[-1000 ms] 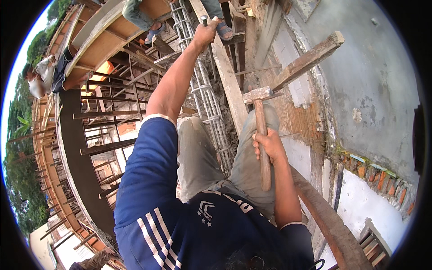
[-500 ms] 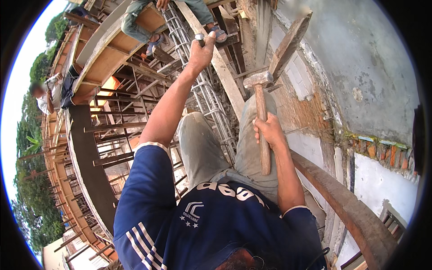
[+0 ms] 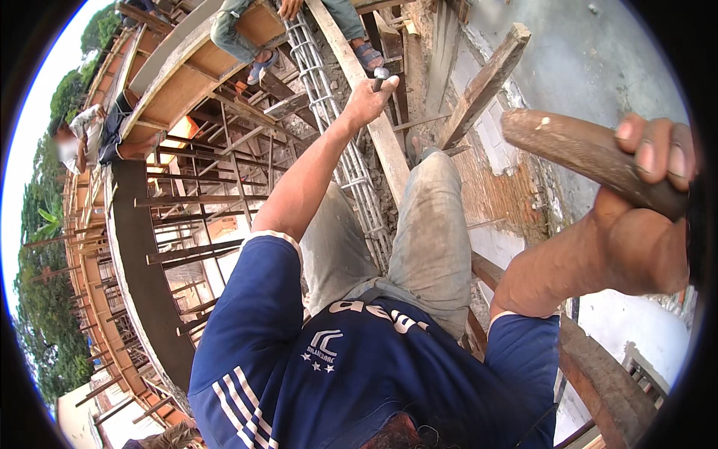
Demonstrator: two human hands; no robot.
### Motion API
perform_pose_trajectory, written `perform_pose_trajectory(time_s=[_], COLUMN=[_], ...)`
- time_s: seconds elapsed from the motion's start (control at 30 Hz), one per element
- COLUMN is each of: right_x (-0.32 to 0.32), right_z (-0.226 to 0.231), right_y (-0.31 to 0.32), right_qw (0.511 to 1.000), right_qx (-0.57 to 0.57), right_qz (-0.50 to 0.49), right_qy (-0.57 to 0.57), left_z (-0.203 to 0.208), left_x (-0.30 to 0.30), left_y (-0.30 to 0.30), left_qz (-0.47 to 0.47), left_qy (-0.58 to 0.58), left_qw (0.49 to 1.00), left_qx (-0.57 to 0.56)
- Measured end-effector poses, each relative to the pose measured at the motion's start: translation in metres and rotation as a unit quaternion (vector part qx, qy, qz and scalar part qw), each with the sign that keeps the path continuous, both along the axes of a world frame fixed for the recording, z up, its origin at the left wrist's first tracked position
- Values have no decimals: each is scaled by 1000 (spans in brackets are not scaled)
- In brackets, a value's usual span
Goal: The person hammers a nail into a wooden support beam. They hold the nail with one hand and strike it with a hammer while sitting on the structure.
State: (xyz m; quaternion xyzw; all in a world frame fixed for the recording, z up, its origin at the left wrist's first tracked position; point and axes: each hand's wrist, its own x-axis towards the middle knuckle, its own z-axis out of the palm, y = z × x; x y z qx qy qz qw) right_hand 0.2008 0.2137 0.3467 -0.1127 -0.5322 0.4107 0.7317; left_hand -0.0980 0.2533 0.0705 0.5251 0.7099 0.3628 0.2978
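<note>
My left hand (image 3: 366, 103) is stretched out ahead and wrapped around a dark steel chisel (image 3: 380, 75). Only the chisel's shiny round top rises above the fist; its lower end is hidden. Beneath that hand runs a long pale timber plank (image 3: 383, 146), beside a cage of steel bars (image 3: 308, 63). On the right, my right hand (image 3: 643, 202) is raised close to the camera, fingers curled around the wooden handle of a hammer (image 3: 568, 146). The hammer's head is out of the picture.
A co-worker's legs and sandalled feet (image 3: 368, 56) are at the top, near the plank. Another person (image 3: 86, 138) sits at far left by the formwork (image 3: 176, 90). A rough board (image 3: 486, 86) juts up at right, before a grey wall (image 3: 576, 60). Scaffold poles (image 3: 202, 198) fill the left.
My right hand has swung the hammer from in front of my thigh up to the far right. My left hand, with the chisel, appears slightly farther right and lower as the view shifts.
</note>
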Motion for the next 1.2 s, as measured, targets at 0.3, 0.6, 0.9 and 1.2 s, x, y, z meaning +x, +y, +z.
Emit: perform_pose_trajectory(time_s=[0.3, 0.6, 0.9, 1.2], right_x=[-26, 27, 16, 23], right_z=[-243, -276, -282, -291], right_y=[-51, -83, -63, -58], right_qw=[721, 680, 659, 652], right_qx=[-441, -567, -604, -623], right_qz=[247, 232, 276, 294], right_qy=[-473, -403, -354, -317], left_z=[-59, -30, -9, 214], left_x=[-52, -21, -61, -34], left_y=[-37, 19, -5, -196], left_qz=[23, 36, 214, 48], left_qy=[-72, -18, -289, -246], left_qw=[997, 999, 915, 866], left_qx=[-20, 16, 182, 433])
